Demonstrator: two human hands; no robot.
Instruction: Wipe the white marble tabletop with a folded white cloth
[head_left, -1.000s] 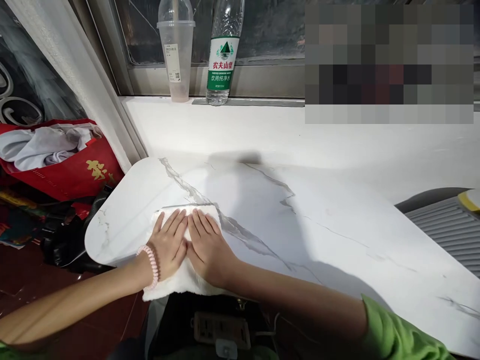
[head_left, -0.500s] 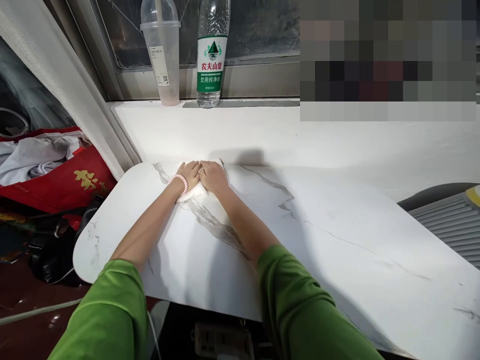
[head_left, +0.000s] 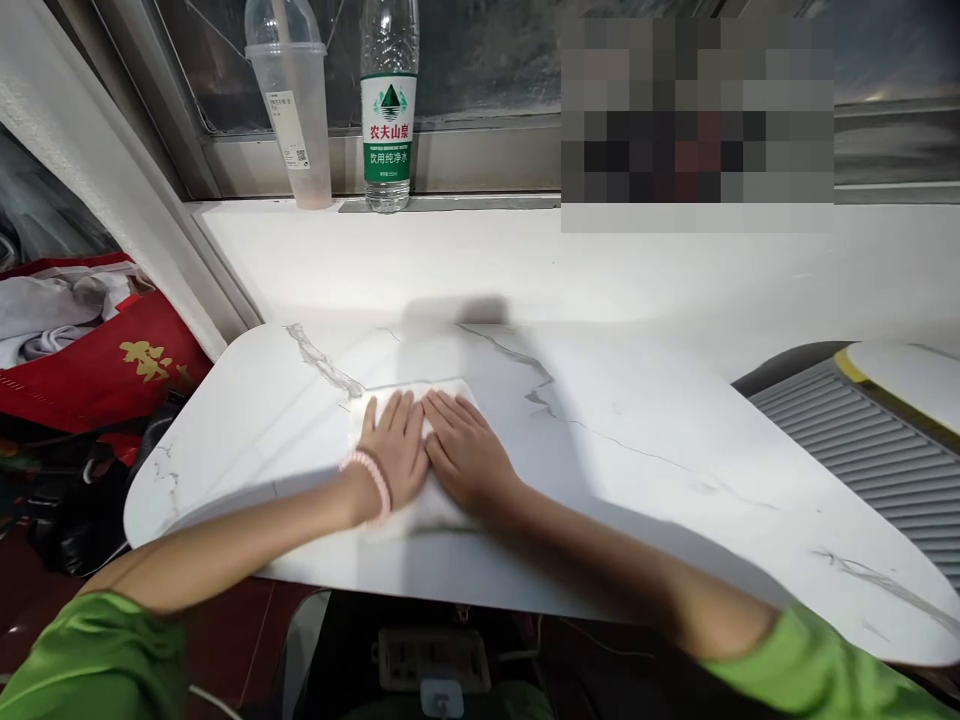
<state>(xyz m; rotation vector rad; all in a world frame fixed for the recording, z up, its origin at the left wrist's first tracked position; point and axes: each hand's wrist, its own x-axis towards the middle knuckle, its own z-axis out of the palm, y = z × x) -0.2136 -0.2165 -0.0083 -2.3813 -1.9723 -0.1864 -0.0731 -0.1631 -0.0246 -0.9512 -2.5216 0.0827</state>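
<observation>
A white cloth [head_left: 450, 512] lies flat on the white marble-patterned tabletop [head_left: 637, 520], partly covered by both hands. My left hand [head_left: 395, 447], with a pink beaded band at the wrist, presses palm down on the cloth with its fingers stretched out. Beside it my right hand [head_left: 466, 447] also rests flat on the cloth, fingers extended and pointing up and left. The two hands touch or nearly touch at the fingertips. Neither hand is wrapped around anything.
On the window ledge stand a lidded plastic cup [head_left: 292, 130] and a water bottle [head_left: 388, 130]. A red bag [head_left: 112, 360] of clothes sits left of the table. A grey ribbed object [head_left: 862, 430] is at the right. Below the table edge is a power strip [head_left: 431, 658].
Both hands have drawn back from the table's wall side toward me, bringing the cloth along. The cloth now shows more spread out, and the view has shifted slightly right.
</observation>
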